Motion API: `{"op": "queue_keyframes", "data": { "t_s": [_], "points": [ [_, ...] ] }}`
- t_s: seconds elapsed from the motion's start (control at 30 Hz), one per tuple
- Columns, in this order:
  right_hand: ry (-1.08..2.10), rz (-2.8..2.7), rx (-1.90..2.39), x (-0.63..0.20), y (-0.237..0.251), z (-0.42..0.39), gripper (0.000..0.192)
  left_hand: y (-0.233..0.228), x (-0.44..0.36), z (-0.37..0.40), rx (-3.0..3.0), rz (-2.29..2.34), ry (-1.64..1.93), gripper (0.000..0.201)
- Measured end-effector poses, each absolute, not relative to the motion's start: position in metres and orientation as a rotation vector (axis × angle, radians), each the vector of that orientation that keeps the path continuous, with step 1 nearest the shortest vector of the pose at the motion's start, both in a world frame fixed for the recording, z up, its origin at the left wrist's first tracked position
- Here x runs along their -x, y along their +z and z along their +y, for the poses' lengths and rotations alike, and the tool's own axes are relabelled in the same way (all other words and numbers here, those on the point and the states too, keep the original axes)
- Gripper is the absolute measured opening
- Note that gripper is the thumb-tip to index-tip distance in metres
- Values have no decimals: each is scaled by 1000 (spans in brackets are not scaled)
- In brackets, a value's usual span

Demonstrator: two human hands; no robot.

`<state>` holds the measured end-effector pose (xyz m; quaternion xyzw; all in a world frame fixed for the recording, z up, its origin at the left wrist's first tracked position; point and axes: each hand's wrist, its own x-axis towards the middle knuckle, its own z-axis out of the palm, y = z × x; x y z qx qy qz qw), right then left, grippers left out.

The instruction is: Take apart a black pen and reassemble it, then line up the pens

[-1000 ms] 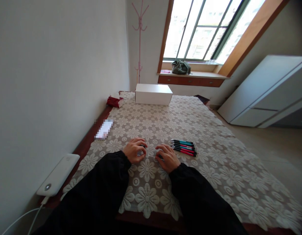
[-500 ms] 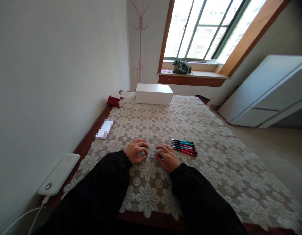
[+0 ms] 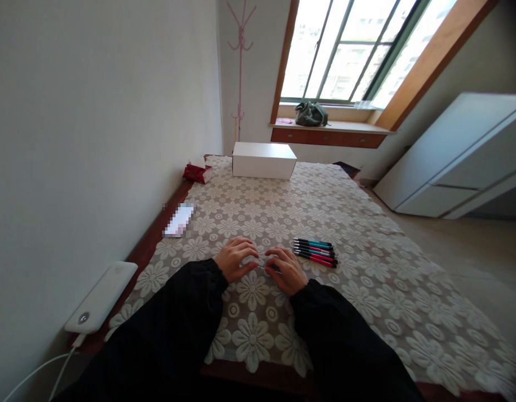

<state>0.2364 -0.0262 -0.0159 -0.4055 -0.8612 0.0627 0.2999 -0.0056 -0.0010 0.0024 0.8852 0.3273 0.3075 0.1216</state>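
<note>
A table (image 3: 392, 312) is set against a wall on its left side. On the near middle of the table, the left hand (image 3: 237, 261) and the right hand (image 3: 285, 270) are laid side by side, close together. Just to the right of the right hand, a row of pens (image 3: 315, 252) is laid on the table. A box (image 3: 263, 160) is placed at the far end, with a tissue pack (image 3: 196, 171) to its left. At the near left edge, a power bank (image 3: 102, 296) is found. Behind the table, a bag (image 3: 310, 114) is set on the windowsill (image 3: 350, 127). To the right, a cabinet (image 3: 459, 156) is stood.
</note>
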Motion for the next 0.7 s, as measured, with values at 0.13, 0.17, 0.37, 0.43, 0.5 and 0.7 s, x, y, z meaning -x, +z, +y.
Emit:
{"op": "queue_keyframes", "data": {
  "t_s": [0.13,0.17,0.37,0.43,0.5,0.7],
  "points": [
    [154,-2261,1094,-237,-15,-26,7,0,10,5,-2485,1259,964,29],
    [148,-2256,1100,-237,-15,-25,7,-2,11,6,-2467,1323,943,31],
    [85,-2216,1180,-241,-20,-23,10,-5,13,8,-2450,1322,838,13],
    [68,-2208,1204,-242,-21,-22,10,-3,12,6,-2472,1269,841,14],
    [60,-2202,1213,-242,-22,-22,9,-1,10,4,-2488,1227,829,15],
    [58,-2214,1208,-243,-22,-22,9,1,8,2,-2498,1191,811,12]
  ]
}}
